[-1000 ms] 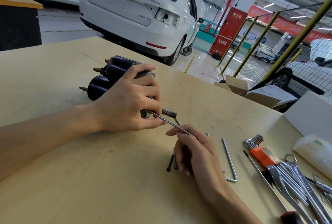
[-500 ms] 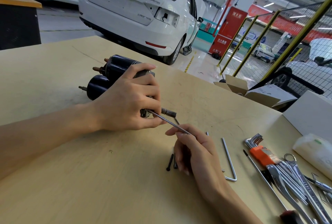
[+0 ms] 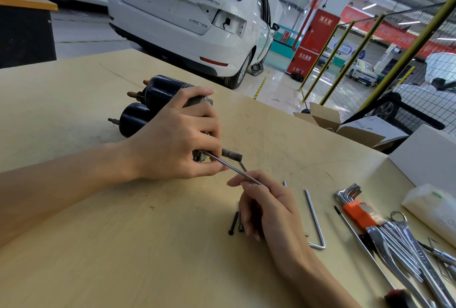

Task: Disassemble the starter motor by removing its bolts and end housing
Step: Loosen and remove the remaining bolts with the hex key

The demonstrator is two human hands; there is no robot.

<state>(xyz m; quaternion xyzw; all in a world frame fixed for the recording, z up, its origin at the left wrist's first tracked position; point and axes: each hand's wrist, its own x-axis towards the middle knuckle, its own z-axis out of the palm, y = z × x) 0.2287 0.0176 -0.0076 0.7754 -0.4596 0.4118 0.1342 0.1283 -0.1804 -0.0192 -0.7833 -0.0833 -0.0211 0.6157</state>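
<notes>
**Long bolt half out, hands barely shifted**

Since the frame a second earlier almost nothing had moved: both my hands kept their places and the view only drifted a touch.

Nearest me, at the lower right of the frame, my right hand pinched the long bolt between thumb and forefinger, the other fingers curled loosely under. Just left of that hand two black bolts lay loose on the table, one partly hidden behind my fingers. To the right of the hand a bent hex key lay flat, and beyond it, toward the right edge, sat the hex key set in its orange holder, touching a pile of spanners.

The bolt ran up and left into the end of the starter motor at mid frame, where my left hand gripped the housing, fingers wrapped over the top and thumb under the bolt. The motor's two black cylinders lay on the table, pointing to the upper left. A short grey shaft stuck out just above the bolt.

Farther back at the right edge lay a white plastic-wrapped packet, a white box and an open cardboard box. Past the table's far edge stood a white car.
</notes>
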